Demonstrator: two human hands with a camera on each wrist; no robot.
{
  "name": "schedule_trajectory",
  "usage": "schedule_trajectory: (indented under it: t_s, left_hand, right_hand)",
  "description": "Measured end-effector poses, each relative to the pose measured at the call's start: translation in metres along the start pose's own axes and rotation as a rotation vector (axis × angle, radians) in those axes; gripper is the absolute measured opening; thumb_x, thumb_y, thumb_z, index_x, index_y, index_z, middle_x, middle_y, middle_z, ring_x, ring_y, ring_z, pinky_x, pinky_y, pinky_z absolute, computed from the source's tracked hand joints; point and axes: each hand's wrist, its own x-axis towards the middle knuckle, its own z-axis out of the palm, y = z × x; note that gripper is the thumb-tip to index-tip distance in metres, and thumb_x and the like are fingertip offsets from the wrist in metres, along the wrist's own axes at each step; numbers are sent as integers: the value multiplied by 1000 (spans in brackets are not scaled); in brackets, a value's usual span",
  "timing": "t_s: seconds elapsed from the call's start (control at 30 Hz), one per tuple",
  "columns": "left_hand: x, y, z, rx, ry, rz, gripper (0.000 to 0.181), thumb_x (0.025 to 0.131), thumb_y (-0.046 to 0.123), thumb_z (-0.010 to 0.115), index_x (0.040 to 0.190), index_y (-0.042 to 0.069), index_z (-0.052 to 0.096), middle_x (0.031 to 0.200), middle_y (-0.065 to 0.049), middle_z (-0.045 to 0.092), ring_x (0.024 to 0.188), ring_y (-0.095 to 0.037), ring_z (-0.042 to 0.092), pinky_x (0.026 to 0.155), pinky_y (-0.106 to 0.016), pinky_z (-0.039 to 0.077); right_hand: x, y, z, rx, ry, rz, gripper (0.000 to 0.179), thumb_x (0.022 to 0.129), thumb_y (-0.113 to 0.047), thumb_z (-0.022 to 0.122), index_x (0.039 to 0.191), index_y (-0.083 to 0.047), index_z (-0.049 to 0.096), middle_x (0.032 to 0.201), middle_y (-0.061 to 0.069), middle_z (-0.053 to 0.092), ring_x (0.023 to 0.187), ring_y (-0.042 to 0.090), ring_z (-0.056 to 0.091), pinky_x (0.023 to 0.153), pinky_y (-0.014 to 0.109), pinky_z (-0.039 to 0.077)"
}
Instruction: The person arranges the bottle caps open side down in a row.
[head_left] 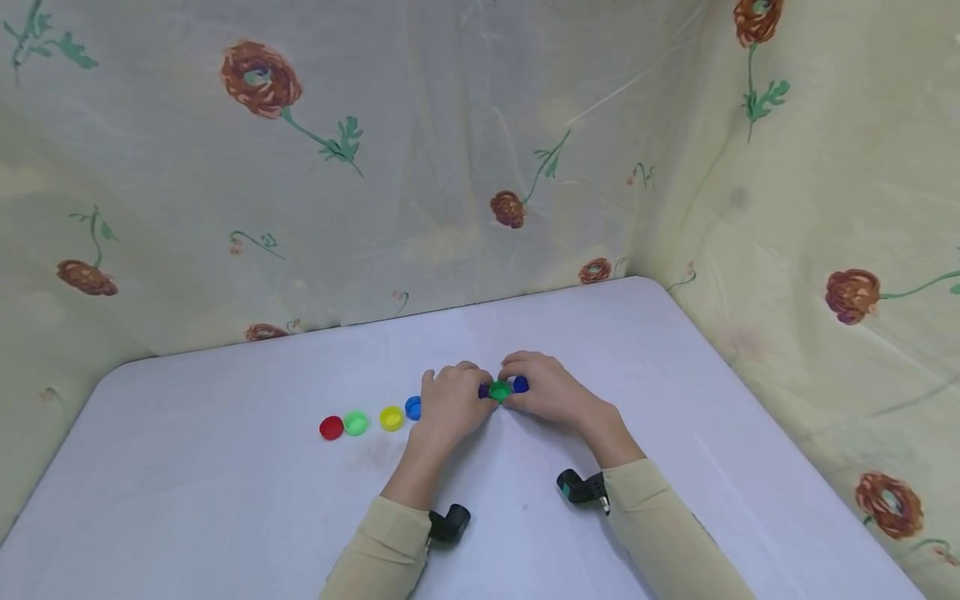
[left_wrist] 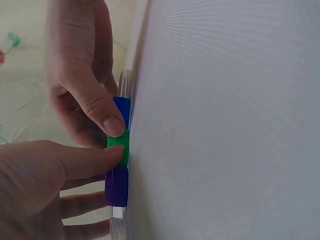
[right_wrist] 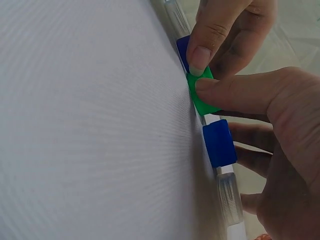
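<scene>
A green cap (head_left: 500, 391) lies on the white table between both hands. My left hand (head_left: 453, 406) pinches its left side, the thumb in front and the fingers behind. From the other side, my right hand (head_left: 551, 389) pinches the same cap, and the two thumb tips come close together in the right wrist view. A dark purple cap (left_wrist: 116, 187) stands left of the green one, by the left fingers. Right of it is a dark blue cap (right_wrist: 219, 143), with right fingers behind it. Clear ribbed pieces (right_wrist: 230, 197) show farther along the row.
Left of the hands, a red cap (head_left: 332, 428), a light green cap (head_left: 356, 422), a yellow cap (head_left: 392, 418) and a blue cap (head_left: 414, 407) continue the row; the left hand partly covers the blue one. Flowered curtains (head_left: 420, 167) surround the white table (head_left: 225, 500).
</scene>
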Motion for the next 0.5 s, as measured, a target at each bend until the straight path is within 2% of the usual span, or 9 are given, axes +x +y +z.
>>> schedule_trajectory:
  t_s: [0.33,0.5]
  left_hand:
    - [0,3,-1,15,0,2,28,89,31,74,114,20,75,121,-5,71,116,-30,63,111,-67,31]
    - [0,4,-1,17,9,-3,29,89,32,74,116,20,74,124,-4,70,119,-30,62,112,-66,31]
  right_hand:
    - [-1,1,-1,25,16,-24,26,86,-18,73,111,-10,71,135,11,63,133,33,53,112,51,41]
    - [-1,1,-2,33,8,-15,28,86,-18,71,112,-9,71,138,12,60,136,34,49,115,50,38]
